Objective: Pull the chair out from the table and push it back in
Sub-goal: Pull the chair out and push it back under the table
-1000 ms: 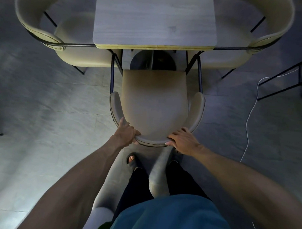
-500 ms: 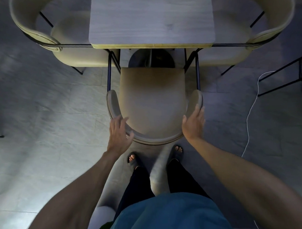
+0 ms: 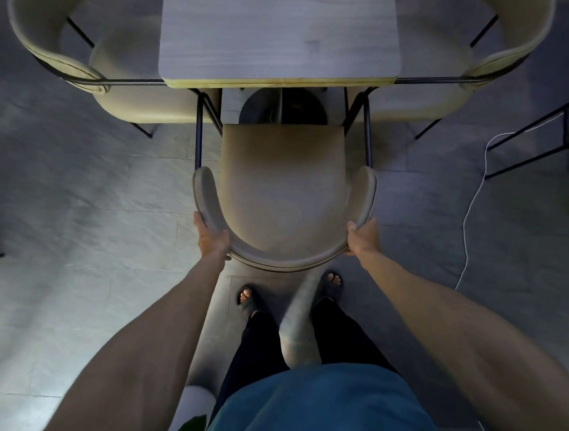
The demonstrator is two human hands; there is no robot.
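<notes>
Head view: left hand [image 3: 213, 238], right hand [image 3: 363, 236] clasped round chair [image 3: 284, 196] back, grey tiled floor [image 3: 83, 222].

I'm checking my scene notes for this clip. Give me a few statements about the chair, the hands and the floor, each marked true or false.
1. The left hand and the right hand each grip the curved back of the chair. True.
2. The chair's seat is tucked fully under the table. False: the whole seat shows in front of the table's near edge.
3. A white cable lies on the floor to the person's right. True.
4. This is the only chair at the table. False: a second chair and a third chair flank the table.
</notes>
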